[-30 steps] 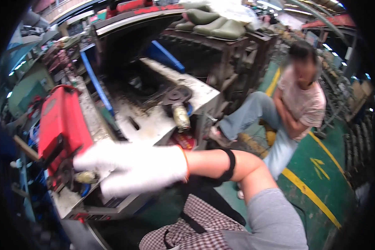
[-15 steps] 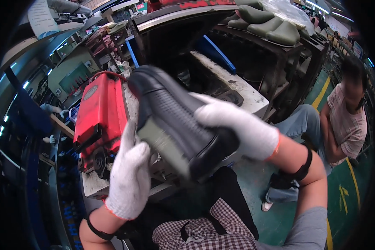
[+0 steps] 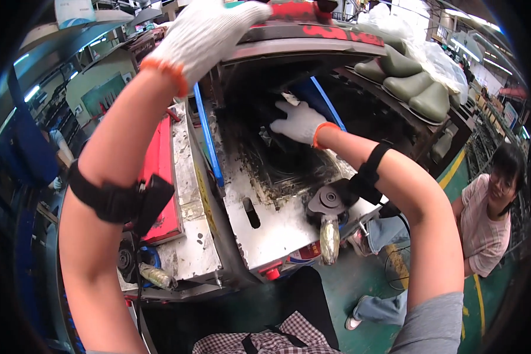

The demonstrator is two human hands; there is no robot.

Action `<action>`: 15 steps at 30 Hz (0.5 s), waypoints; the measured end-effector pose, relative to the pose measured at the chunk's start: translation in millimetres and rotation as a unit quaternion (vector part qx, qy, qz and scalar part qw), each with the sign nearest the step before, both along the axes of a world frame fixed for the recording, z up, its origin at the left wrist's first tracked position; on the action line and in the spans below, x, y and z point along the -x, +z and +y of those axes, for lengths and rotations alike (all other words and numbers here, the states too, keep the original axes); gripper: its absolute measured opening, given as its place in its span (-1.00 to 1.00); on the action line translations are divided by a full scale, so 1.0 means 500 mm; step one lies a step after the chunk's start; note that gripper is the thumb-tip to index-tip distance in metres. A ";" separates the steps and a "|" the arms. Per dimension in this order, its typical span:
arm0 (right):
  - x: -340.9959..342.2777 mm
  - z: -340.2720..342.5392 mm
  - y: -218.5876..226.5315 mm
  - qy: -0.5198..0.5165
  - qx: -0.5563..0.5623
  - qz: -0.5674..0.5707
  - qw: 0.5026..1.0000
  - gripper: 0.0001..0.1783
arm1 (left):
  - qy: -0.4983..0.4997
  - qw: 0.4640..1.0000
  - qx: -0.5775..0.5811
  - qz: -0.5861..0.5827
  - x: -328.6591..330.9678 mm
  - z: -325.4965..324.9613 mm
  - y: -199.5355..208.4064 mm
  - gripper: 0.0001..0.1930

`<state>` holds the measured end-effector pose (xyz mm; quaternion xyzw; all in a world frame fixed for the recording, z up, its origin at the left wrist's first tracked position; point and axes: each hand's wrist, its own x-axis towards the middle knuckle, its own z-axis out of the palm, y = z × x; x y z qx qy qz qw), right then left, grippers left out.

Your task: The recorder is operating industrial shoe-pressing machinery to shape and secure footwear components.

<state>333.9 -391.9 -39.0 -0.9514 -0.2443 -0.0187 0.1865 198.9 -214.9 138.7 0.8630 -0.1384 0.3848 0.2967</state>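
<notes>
My left hand, in a white knit glove with an orange cuff, is raised to the front edge of the press's lifted lid and seems to grip it. My right hand, gloved the same way, reaches into the dark, sooty cavity under the lid. Its fingers are spread flat on a dark shape there. What that shape is I cannot make out. Both forearms carry black straps.
A worn metal press table with a slot lies below the cavity, with a round knob and a lever handle at its front. A red machine stands to the left. Olive boots are stacked at upper right. A person sits at right.
Half a second ago both hands held a dark boot with an olive upper. Now the left hand is up at the lid, the right hand is inside the cavity, and the boot is out of sight.
</notes>
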 end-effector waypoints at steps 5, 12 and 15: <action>-0.019 0.031 -0.052 0.028 0.148 0.091 0.984 0.22 | -0.113 0.970 -0.176 0.127 -0.025 0.012 0.070 -0.15; -0.012 0.037 -0.048 0.027 0.172 0.090 0.981 0.28 | -0.195 0.967 -0.124 0.107 -0.050 -0.001 0.074 -0.14; 0.006 0.036 -0.037 0.022 0.162 0.100 0.981 0.32 | -0.265 0.957 -0.079 0.084 -0.058 -0.014 0.061 -0.25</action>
